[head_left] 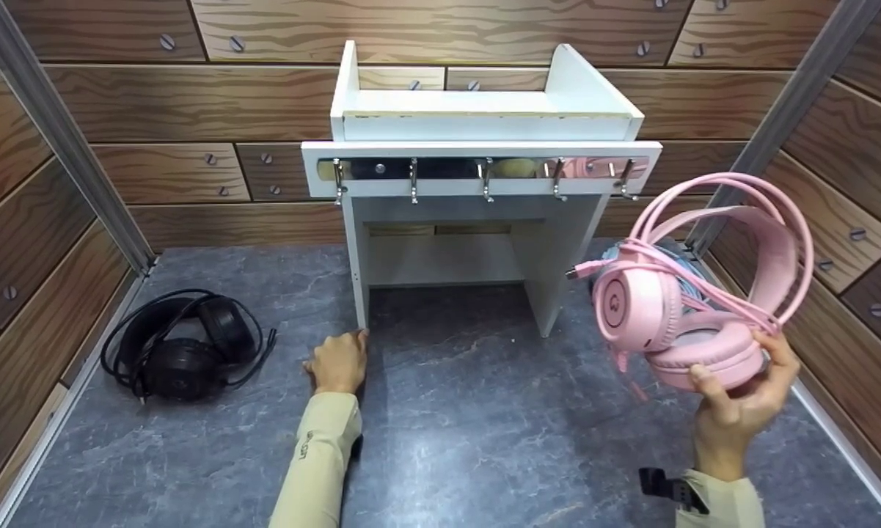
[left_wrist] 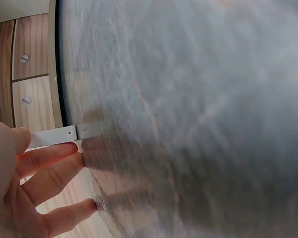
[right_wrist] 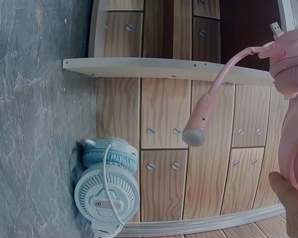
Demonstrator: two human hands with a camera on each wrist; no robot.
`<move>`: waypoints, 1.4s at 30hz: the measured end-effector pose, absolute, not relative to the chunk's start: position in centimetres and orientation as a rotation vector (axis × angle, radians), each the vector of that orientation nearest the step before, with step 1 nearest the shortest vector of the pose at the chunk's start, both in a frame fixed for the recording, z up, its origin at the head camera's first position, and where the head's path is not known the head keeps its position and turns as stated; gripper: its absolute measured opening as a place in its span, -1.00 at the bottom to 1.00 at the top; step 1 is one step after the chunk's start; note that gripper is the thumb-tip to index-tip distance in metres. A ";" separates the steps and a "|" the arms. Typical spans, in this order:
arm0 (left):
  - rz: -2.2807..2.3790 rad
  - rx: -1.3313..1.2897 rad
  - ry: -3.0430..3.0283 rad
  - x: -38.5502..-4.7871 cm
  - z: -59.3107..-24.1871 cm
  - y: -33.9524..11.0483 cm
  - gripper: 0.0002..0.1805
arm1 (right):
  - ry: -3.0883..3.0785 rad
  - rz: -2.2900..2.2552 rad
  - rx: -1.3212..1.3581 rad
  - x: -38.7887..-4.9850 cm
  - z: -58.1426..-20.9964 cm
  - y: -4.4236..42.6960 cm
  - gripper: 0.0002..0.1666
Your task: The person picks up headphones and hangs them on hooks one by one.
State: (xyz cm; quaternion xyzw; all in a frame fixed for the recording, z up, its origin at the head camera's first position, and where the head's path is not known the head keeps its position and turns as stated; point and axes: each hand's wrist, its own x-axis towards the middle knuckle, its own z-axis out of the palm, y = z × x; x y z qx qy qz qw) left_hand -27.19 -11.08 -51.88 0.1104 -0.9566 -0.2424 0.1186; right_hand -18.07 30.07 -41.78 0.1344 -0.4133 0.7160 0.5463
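Observation:
My right hand (head_left: 744, 403) holds a pink headset (head_left: 638, 308) up at the right, with thumb and fingers round its lower ear cup. The cable is looped round the headband, and its plug sticks out to the left. In the right wrist view the microphone boom (right_wrist: 201, 114) hangs from the headset. My left hand (head_left: 337, 363) is down at the foot of a white shelf unit (head_left: 594, 103). The left wrist view shows its thumb and fingers pinching the side panel (left_wrist: 54, 136) by the lower front corner. A rail (head_left: 440, 189) with several metal hooks crosses the unit's front.
On the floor at the left lies a black headset (head_left: 183, 367) with its cable. A light blue headset (right_wrist: 109, 193) lies right of the shelf unit, mostly hidden behind the pink one in the head view. Wood-patterned walls (head_left: 191, 103) enclose the grey floor (head_left: 469, 440).

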 end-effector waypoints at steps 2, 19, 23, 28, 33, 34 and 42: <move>-0.703 0.319 -2.795 -27.2 -51.9 -11.1 -0.54 | -0.972 1.701 0.311 -18.1 -41.8 30.1 -0.28; -0.663 0.277 -2.812 -27.4 -51.9 -11.2 -0.54 | -0.972 1.711 0.305 -18.3 -41.7 29.8 -0.27; -0.677 0.289 -2.806 -27.4 -52.0 -11.1 -0.54 | -0.976 1.704 0.305 -18.2 -41.7 29.8 -0.27; -0.692 0.297 -2.801 -27.4 -52.0 -11.1 -0.55 | -0.973 1.686 0.317 -18.2 -41.7 29.7 -0.28; -0.702 0.305 -2.790 -27.3 -52.0 -11.0 -0.55 | -0.976 1.676 0.339 -18.3 -41.7 29.6 -0.28; -0.701 0.306 -2.788 -27.3 -52.0 -11.0 -0.54 | -0.976 1.675 0.342 -18.3 -41.8 29.6 -0.28; -0.697 0.312 -2.793 -27.2 -51.9 -11.1 -0.54 | -0.975 1.683 0.350 -18.3 -41.7 29.5 -0.27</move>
